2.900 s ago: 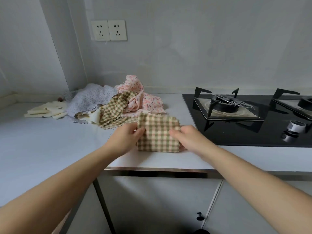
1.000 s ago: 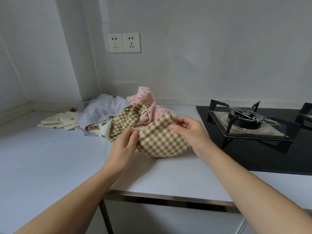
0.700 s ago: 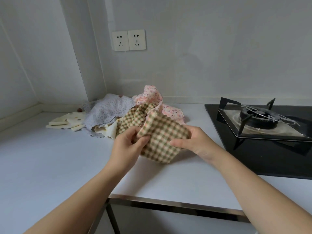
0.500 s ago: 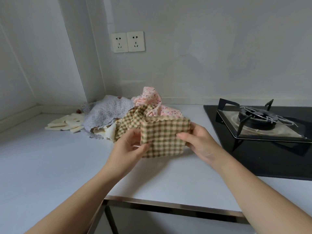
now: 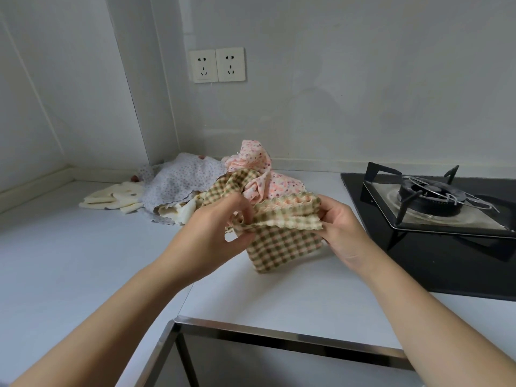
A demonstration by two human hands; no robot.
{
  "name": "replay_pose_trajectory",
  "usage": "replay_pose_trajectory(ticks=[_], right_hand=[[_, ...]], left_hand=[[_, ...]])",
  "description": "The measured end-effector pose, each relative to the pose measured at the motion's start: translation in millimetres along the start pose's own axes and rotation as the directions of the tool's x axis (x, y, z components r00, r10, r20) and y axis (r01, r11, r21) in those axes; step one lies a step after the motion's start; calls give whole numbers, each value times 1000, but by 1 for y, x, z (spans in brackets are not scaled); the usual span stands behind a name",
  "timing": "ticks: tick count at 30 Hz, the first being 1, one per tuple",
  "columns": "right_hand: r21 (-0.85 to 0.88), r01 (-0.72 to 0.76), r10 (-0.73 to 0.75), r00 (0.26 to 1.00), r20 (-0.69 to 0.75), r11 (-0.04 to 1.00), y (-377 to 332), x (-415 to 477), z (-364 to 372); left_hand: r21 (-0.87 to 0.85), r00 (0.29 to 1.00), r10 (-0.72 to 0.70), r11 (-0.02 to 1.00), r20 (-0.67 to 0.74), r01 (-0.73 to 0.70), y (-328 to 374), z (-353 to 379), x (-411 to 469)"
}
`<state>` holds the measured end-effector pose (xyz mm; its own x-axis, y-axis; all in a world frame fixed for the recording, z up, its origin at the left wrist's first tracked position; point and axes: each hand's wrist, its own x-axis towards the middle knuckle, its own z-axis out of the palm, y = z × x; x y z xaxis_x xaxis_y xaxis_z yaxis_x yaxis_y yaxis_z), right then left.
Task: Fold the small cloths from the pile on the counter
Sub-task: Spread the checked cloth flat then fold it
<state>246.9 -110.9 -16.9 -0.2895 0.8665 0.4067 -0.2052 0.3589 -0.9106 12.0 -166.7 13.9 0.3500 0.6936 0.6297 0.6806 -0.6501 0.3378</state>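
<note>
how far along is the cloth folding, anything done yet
Done: perhaps only the cream cloths, lying flat at the far left. In hand: the green checked cloth, pinched along its upper edge by the left hand and right hand, partly folded. Left: behind it, a lilac dotted cloth, a pink floral cloth and a second checked cloth lie crumpled together. The job looks early.

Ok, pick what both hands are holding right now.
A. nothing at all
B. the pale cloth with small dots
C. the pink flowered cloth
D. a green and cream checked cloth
D: the left hand and right hand each pinch an end of the checked cloth, holding it up in front of the pile on the counter.
</note>
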Motion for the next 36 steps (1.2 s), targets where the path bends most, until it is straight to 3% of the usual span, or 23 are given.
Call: replay_pose_trajectory(ticks=[9,25,30,33,36], right_hand=[[8,17,-17,1000,12,1000,-3,-2,1],[-7,29,-29,999,33,1000,-4,-3,3],[-25,42,-41,999,31,999,-5,-4,4],[-58,55,-54,998,31,997,-5,-4,4],[-65,52,-50,998,29,997,-5,-3,6]], left_hand=[[116,1000,7,993,-9,-6,-1,-7,0],[136,999,-19,991,27,15,-1,-13,2],[155,986,-41,988,161,15,2,-17,6],[121,943,-30,993,332,-11,6,-19,7],[201,900,-106,979,422,21,10,-18,6]])
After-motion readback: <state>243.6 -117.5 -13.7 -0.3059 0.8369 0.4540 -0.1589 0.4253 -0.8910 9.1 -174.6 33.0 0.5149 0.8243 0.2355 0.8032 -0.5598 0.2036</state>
